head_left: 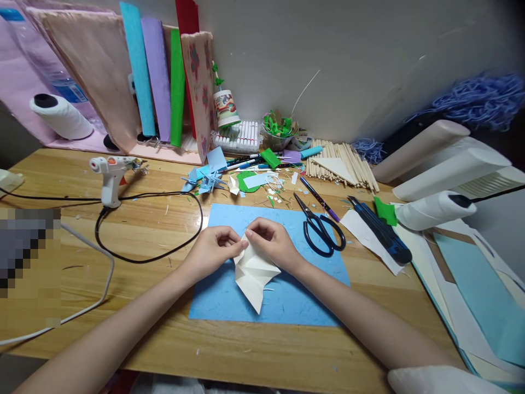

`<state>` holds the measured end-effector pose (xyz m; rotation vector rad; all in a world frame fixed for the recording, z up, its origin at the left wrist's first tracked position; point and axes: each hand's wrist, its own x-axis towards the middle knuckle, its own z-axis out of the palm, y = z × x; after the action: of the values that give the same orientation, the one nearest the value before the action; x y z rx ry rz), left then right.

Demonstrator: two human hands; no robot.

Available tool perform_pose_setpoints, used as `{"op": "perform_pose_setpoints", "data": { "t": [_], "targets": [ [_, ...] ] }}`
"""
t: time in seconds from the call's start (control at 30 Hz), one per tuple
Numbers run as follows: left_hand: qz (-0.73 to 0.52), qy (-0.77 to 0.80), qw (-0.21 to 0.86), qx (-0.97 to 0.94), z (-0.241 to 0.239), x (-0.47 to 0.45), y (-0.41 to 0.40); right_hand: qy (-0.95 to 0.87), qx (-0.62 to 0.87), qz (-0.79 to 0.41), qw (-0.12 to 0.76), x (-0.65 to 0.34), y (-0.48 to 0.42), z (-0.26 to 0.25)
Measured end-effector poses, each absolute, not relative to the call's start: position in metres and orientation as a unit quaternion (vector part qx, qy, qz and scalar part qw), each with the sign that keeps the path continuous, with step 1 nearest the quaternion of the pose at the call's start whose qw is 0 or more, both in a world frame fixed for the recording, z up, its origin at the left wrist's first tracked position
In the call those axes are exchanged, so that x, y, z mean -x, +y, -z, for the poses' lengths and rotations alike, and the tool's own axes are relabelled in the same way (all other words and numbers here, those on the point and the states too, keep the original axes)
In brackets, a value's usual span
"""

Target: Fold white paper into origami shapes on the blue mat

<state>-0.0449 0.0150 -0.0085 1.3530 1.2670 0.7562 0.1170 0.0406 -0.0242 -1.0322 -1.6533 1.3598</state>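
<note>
A creased sheet of cream paper (pixel 255 273) hangs over the blue mat (pixel 320 301), with fold lines across it and a point toward me. My left hand (pixel 215 249) pinches its upper left edge between thumb and fingers. At the top, my right hand (pixel 275 244) pinches the same paper, and the two thumbs nearly meet. The fingertips behind the paper are partly hidden. Black-handled scissors (pixel 322 227) lie to the right of my right hand, partly over the mat's edge. Beyond my hands sit folded blue paper pieces (pixel 209 180) and a small cream folded piece (pixel 233 185).
A white glue gun (pixel 111 178) with a looping black cord stands at left. To the right lie a utility knife (pixel 381 230), a purple pen (pixel 320 198) and a thread spool (pixel 437 210). Wooden sticks (pixel 344 164), markers (pixel 241 135) and paper scraps line the back.
</note>
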Motion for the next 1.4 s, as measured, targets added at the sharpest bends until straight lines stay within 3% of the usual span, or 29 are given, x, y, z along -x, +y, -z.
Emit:
{"op": "perform_pose_setpoints", "data": {
  "t": [0.43, 0.87, 1.4],
  "targets": [
    [-0.374, 0.567, 0.530, -0.507, 0.0000, 0.0452, 0.0174, -0.620, 0.400, -0.545, 0.398, -0.1177, 0.0412, 0.0300],
    [-0.361, 0.554, 0.592, -0.460, 0.0052, 0.0476, 0.0185, -0.633, 0.389, -0.547, 0.385, -0.1180, 0.0401, 0.0312],
    [-0.378, 0.565, 0.509, -0.527, 0.0050, 0.0409, 0.0119, -0.662, 0.379, -0.523, 0.380, -0.1177, 0.0387, 0.0323]
  ]
}}
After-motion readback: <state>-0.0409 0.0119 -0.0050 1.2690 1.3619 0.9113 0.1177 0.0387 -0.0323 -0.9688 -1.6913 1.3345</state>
